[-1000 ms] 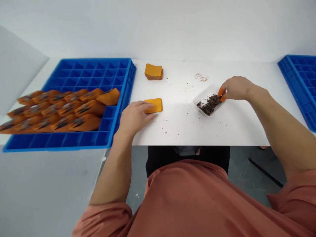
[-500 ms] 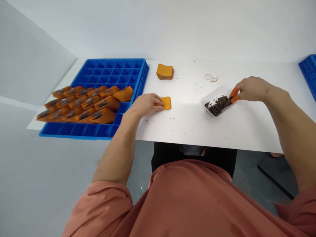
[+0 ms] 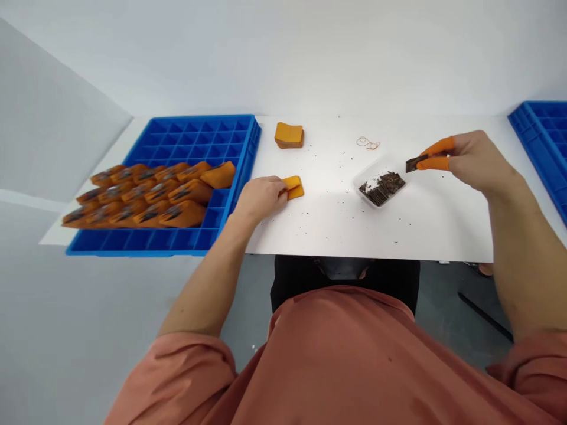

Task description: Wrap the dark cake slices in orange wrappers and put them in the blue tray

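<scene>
My left hand is closed on the left edge of a small flat orange-yellow pouch lying on the table, and a fold of it shows at the fingertips. Orange finger covers sit on the thumb and index finger of my right hand. Between them I pinch a thin dark brown flat piece, held above the table just right of a clear plastic tub. More dark brown pieces, some crumbled, lie inside the tub.
At the left, a blue compartment tray holds rows of filled orange pouches. A stack of orange-yellow pouches stands at the back, with rubber bands to its right. Another blue tray is at the right edge. Dark crumbs dot the table.
My right hand has come up out of the tub and moved right, now with a dark brown piece in its fingers. My left hand now pinches up the pouch's edge. The view shifted slightly.
</scene>
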`<state>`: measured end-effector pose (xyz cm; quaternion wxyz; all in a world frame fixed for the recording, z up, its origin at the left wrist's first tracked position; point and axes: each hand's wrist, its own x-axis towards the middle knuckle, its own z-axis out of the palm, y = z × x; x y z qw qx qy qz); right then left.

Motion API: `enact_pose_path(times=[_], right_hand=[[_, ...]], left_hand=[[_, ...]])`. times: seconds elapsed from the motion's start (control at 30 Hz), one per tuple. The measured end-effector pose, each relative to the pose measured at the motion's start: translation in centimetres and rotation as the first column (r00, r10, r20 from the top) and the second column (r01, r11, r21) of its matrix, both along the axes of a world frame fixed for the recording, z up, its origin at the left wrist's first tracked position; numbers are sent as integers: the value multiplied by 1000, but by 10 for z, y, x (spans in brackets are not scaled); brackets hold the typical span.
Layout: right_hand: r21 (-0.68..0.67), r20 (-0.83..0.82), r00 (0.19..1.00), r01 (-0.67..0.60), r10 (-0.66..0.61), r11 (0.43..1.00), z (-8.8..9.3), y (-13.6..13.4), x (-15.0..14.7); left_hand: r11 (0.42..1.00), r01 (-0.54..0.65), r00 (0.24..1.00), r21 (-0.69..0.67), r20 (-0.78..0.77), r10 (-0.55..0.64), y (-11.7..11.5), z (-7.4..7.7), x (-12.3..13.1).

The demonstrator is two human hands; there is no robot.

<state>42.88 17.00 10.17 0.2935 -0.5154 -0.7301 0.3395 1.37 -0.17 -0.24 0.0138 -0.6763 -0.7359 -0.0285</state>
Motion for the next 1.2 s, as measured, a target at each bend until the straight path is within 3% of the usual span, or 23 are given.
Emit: enact_pose_path(times=[0.1, 0.2, 0.27, 0.37, 0.5, 0.57, 0.63, 0.77, 1.03, 1.2], right_hand=[[-57, -171, 985, 10, -20, 998, -12, -17, 10], [-46, -411, 909, 46, -61, 998, -27, -31, 13], [-47, -532, 843, 61, -76, 997, -33, -44, 7], [-65, -639, 767, 18, -55, 998, -32, -75, -16], [-62, -715, 692, -198, 95, 978, -18, -128, -60], [-43, -711, 683, -280, 168, 959, -13, -150, -82], [-40, -695, 690, -318, 202, 947, -12, -166, -99], [-76, -698, 689, -345, 197, 936, -19, -178, -117], [-82, -648, 746, -272, 156, 959, -28, -180, -116], [-73, -628, 762, -257, 156, 964, -31, -184, -119]], left_hand=[[990, -118, 988, 82, 113, 108, -3, -4, 3], [938, -246, 912, 244, 386, 139, -16, -3, 5], [890, -320, 793, 325, 606, 64, -31, 1, 12], [853, -394, 548, 343, 832, -81, -54, 9, 33], [864, -398, 266, 308, 940, -212, -75, 18, 67], [879, -384, 184, 284, 956, -229, -82, 21, 80], [883, -375, 174, 282, 957, -232, -88, 24, 89], [873, -327, 237, 362, 926, -295, -95, 28, 98], [862, -282, 355, 421, 880, -314, -97, 31, 102], [849, -257, 385, 462, 855, -348, -96, 32, 104]])
